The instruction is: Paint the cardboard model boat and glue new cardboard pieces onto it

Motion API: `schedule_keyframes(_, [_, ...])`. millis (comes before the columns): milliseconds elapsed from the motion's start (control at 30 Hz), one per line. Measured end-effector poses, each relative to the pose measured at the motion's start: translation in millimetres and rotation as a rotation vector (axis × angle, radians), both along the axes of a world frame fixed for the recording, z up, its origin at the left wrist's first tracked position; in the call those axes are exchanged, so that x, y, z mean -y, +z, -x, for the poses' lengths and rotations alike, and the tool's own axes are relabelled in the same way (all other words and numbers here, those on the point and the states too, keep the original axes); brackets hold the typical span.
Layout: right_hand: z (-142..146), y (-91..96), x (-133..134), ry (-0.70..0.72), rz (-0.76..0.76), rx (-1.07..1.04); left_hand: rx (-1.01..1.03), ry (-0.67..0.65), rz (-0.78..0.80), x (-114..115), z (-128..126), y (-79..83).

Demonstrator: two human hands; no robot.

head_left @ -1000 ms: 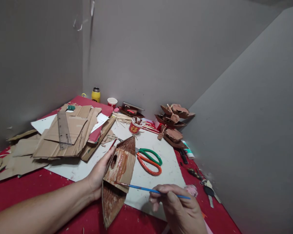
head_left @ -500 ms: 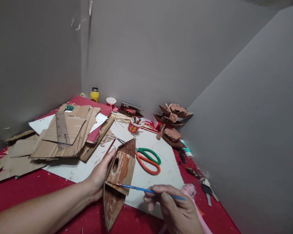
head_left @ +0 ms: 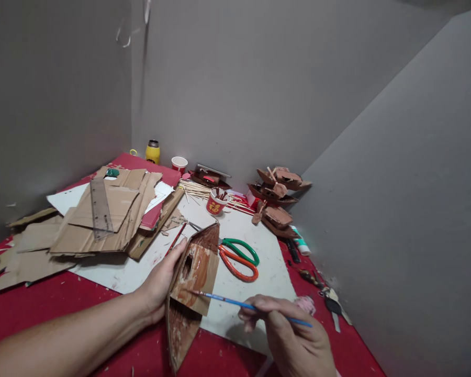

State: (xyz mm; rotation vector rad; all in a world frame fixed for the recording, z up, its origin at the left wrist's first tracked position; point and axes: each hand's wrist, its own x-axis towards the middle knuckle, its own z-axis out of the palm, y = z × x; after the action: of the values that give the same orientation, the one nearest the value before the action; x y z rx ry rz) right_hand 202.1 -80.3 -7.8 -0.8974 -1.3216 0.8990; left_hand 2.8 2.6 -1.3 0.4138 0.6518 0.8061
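My left hand grips the left side of a cardboard boat model that is partly coated in wet brown paint. It stands tilted on the red table, bow pointing away from me. My right hand pinches a thin blue paintbrush, whose tip touches the boat's painted cabin panel. Both hands are closed on what they hold.
Green and orange scissors lie on a white sheet beyond the boat. A red paper cup, wooden sticks and finished brown boats sit at the back. Cardboard scraps with a ruler pile up on the left. Grey walls enclose the table.
The brush tip has shifted slightly right and up across the boat's panel, and my right hand moved a little right. My left hand keeps its hold on the boat.
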Motion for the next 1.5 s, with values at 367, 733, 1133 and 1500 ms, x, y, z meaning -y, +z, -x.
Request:
schedule_keyframes(367, [-14.0,-13.6,-2.2,-0.041,-0.024,0.027,-0.027,-0.049,0.056,-0.5,1.4,4.9])
schedule_keyframes(733, [-16.0,-7.5,-1.6,-0.190,-0.104,0.108,0.012,-0.101,0.022,0.3,2.1,0.8])
schedule_keyframes(1133, [-14.2,-2.1,4.5,-0.159,-0.249,0.161,-0.005,-0.054,0.080,-1.3,2.5,4.7])
schedule_keyframes(1500, [-5.0,0.0,8.9,0.064,-0.246,0.159,-0.022,-0.061,0.161,-5.6,3.5,16.7])
